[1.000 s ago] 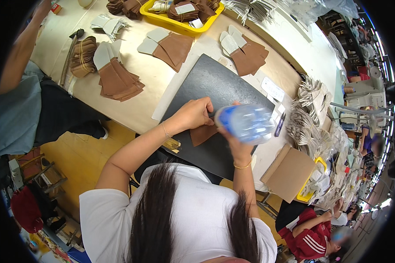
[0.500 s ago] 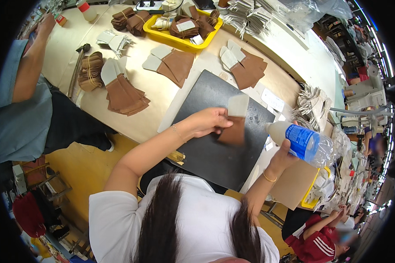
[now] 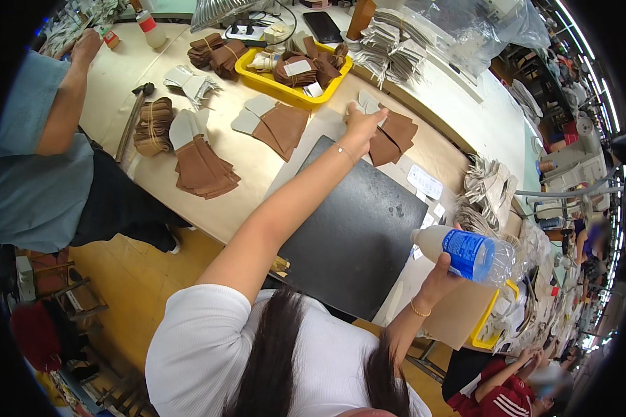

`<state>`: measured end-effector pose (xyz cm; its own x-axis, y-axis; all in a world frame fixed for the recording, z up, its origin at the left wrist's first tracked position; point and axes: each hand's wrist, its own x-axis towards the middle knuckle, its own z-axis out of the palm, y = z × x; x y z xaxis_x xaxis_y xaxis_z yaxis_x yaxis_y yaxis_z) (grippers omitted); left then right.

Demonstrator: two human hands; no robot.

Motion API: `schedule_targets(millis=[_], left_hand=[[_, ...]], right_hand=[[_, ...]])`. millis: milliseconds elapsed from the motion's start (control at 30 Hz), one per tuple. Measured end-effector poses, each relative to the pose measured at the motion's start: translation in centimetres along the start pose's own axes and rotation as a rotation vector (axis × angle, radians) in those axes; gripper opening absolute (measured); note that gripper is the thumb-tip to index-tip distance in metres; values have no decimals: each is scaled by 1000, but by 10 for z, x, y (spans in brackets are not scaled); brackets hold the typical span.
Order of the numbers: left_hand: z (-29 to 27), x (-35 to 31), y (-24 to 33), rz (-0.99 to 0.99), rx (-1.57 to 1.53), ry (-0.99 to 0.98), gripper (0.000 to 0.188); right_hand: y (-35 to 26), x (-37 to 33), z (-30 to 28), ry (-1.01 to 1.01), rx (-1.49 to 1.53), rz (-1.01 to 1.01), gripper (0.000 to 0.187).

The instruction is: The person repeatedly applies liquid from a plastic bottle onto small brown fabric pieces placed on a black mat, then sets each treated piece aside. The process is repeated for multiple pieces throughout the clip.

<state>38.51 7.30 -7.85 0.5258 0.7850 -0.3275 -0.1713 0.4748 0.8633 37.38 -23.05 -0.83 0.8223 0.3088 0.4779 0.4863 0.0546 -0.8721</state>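
Observation:
My left hand (image 3: pixel 362 132) reaches across to the far side of the table, fingers spread on the pale ends of a fan of brown leather pieces (image 3: pixel 395 132). In my right hand (image 3: pixel 439 279) is a clear plastic bottle (image 3: pixel 459 251) with a blue label, lying nearly sideways. Its whitish end points left, over the right edge of a black board (image 3: pixel 348 222). Two more fans of brown pieces with pale ends, a middle one (image 3: pixel 282 130) and a left one (image 3: pixel 203 167), lie on the table.
A yellow tray (image 3: pixel 285 90) holds brown bundles. Stacked pale pieces (image 3: pixel 389 48), a phone (image 3: pixel 323 26), a hammer (image 3: pixel 133 121) and a banded brown bundle (image 3: pixel 153 127) lie around. A co-worker (image 3: pixel 42 160) stands left; another in red (image 3: pixel 497 396) sits lower right.
My left hand has moved from above the black board to the far right fan. The single brown piece it held is no longer over the board. My right hand still holds the bottle.

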Motion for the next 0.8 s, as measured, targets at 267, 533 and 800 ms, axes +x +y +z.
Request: schedule_targets(millis=[267,533,800], left_hand=[[-169,-103,40,831,770,372,60],[-302,-152,72,575,961,1010,47],[-325,-157,80,531,702,857,37]], right_hand=[[3,0,-5,26,75,83,90],[-10,-2,35,-103,212,105,95],[-8,-6,25,-124,245,96,92]])
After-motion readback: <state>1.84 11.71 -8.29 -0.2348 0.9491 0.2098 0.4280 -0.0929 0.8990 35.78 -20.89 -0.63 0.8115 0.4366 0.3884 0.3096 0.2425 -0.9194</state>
